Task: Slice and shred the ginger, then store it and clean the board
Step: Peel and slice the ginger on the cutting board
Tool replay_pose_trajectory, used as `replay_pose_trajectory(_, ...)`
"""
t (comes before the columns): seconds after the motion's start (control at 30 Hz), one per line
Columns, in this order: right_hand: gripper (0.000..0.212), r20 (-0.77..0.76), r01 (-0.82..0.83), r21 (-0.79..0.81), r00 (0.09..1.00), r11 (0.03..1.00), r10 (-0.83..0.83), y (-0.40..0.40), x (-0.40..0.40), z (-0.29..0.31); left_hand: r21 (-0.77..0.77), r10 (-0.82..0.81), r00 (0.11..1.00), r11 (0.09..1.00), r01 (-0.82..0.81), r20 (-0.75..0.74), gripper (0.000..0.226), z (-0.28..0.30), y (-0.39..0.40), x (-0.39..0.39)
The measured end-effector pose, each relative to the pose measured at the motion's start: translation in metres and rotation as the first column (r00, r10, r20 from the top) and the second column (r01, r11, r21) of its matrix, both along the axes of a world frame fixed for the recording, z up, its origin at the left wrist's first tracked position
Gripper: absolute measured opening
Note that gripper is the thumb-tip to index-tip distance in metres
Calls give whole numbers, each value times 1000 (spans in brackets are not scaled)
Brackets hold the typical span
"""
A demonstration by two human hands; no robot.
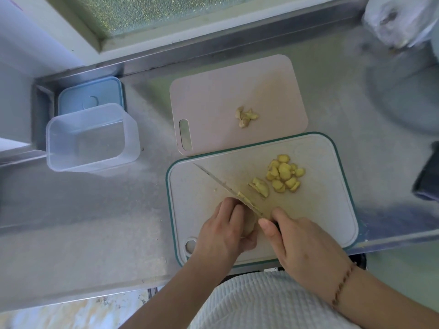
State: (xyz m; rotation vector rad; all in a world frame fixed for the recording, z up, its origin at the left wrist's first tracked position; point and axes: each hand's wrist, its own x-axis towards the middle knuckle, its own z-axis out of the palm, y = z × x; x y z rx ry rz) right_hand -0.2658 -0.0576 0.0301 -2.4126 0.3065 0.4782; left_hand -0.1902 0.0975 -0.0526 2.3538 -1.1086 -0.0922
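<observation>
Our left hand (225,230) curls its fingers over a ginger piece (249,225) on the green-rimmed board (332,210), mostly hiding it. Our right hand (301,245) clamps the knife (228,186) handle, which we barely see, blade angled away left. Cut slices (283,174) lie heaped beyond the blade on the same board.

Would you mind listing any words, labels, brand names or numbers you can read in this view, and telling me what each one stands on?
None: no readable text shows in this view.
The blue square plastic lid carries only a raised curved mark, not a letter or number that can be made out.
The pink cutting board, the teal-rimmed white cutting board, the clear plastic container and the knife blade show no print.
</observation>
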Motion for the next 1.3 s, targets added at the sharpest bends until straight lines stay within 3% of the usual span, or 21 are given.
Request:
replay_pose_trajectory(0.53,38,-89,-56,8,994,998,56,-3,8,6,52,-40,999,998,41,-13,34,-1,2,2)
replay_pose_trajectory(0.7,50,-84,-98,-66,992,993,92,2,13,-2,29,-41,999,999,41,-12,35,2,0,3)
replay_pose_trajectory(0.83,44,-68,-76,-114,995,991,69,9,27,-18,16,-37,999,999,37,-11,32,3,0,3)
replay_pose_trajectory(1.13,41,37,164,64,985,984,-167,-15,32,-23,-29,-20,999,999,19,-38,51,5,3,-2)
replay_pose_trajectory(1.3,36,43,52,74,998,996,-56,-10,14,-7,-72,51,994,996,-58,-101,47,4,2,-5)
